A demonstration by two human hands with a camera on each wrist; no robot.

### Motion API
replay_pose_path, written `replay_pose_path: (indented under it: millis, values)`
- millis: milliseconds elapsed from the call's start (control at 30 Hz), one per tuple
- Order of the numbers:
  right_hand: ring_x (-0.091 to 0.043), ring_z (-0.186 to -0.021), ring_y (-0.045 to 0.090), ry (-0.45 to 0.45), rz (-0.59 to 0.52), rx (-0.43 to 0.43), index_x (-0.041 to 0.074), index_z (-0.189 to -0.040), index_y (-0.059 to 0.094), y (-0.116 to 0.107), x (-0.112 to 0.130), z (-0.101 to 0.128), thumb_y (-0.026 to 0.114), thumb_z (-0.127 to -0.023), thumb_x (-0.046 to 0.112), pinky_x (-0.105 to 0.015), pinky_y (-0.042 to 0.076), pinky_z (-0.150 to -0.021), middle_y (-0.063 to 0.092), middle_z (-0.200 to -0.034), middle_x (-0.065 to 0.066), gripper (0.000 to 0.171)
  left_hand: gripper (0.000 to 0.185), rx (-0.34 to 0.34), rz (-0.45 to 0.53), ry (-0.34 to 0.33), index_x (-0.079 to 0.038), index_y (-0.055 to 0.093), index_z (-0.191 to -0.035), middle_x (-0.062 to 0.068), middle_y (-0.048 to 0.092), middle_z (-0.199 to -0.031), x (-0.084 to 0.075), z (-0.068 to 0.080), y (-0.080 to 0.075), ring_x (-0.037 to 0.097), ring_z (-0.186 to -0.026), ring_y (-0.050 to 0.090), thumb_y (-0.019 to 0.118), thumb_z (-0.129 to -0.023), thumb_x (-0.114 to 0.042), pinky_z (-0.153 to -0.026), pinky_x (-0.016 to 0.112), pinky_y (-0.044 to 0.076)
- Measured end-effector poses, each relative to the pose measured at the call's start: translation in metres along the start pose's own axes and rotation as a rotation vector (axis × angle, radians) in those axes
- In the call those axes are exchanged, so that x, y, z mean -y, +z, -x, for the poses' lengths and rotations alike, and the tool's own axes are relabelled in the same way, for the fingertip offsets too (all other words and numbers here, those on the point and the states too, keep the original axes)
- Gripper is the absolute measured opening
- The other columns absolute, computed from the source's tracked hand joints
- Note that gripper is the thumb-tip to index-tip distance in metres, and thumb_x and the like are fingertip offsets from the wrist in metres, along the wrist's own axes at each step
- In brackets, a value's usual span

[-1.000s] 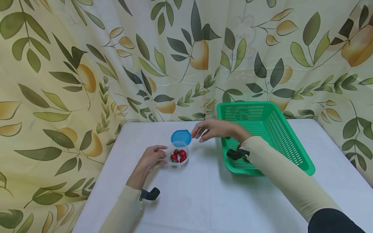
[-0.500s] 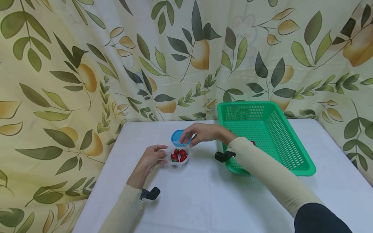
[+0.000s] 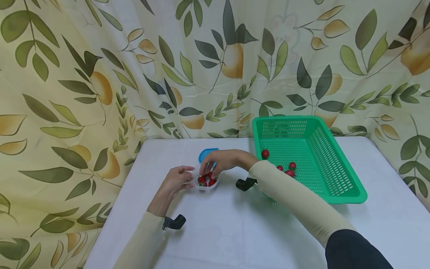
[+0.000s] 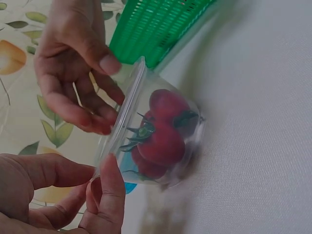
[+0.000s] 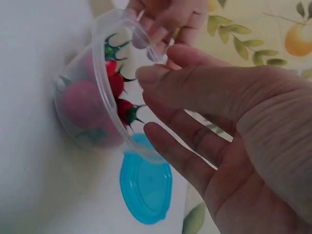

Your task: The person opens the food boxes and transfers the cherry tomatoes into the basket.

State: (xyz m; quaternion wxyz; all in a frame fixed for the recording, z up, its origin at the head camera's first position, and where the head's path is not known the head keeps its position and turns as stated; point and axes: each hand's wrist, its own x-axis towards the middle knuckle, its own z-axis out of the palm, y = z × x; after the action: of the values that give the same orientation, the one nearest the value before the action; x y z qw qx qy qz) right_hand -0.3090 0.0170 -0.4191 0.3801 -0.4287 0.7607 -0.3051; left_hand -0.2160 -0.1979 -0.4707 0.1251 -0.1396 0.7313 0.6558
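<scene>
A: Layout, big to small?

B: Leaf-print curtain (image 3: 100, 74) behind. White surface (image 3: 235, 224). Green basket (image 3: 336, 186) on its right side, a few tomatoes (image 3: 289, 172) inside.

A: Cup?

B: Clear cup (image 3: 208, 184) near the middle of the surface, left of the basket, holding red tomatoes with green stems (image 4: 163, 141). Blue lid (image 3: 206, 154) flat on the surface just behind it.

A: Hands?

B: Left hand (image 3: 174, 183) at the cup's left side, fingers (image 4: 112, 190) curled against the rim, steadying it. Right hand (image 3: 220, 161) above the open mouth, fingers (image 5: 180, 151) loosely spread, dipping toward the tomatoes. Can't tell if they touch one.
</scene>
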Motion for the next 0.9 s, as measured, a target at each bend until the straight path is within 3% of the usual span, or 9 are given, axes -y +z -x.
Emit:
replay_pose_path:
  millis: [333,600,900]
  values:
    - [-0.021,-0.111,0.066,0.024,0.084,0.043,0.014,-0.114,0.074,0.015,0.001,-0.020,0.075,-0.085,-0.009,-0.031,0.058,-0.095,0.070,-0.117,-0.001,0.037,0.039,0.001,0.015,0.011,0.004,0.061,-0.133,0.011,0.058,-0.095,-0.002,0.001,0.000,0.019,-0.081,0.059,0.059,-0.094,0.004,-0.075,0.034,0.064]
    - [-0.011,-0.106,0.064,0.044,0.165,0.044,0.017,-0.111,0.073,0.024,-0.003,-0.030,0.075,-0.085,-0.008,-0.029,0.054,-0.101,0.070,-0.110,0.006,0.036,0.040,0.008,0.010,0.014,0.004,0.061,-0.133,0.011,0.057,-0.097,0.000,0.000,0.003,0.019,-0.079,0.062,0.059,-0.092,0.005,-0.072,0.032,0.064]
    - [-0.014,-0.097,0.064,-0.014,0.235,0.044,0.015,-0.106,0.073,0.028,-0.008,-0.035,0.075,-0.086,-0.004,-0.023,0.055,-0.090,0.070,-0.100,0.004,0.028,0.038,-0.006,0.008,0.020,0.002,0.062,-0.130,0.012,0.057,-0.097,0.000,0.000,0.002,0.019,-0.081,0.061,0.060,-0.093,0.006,-0.071,0.031,0.064]
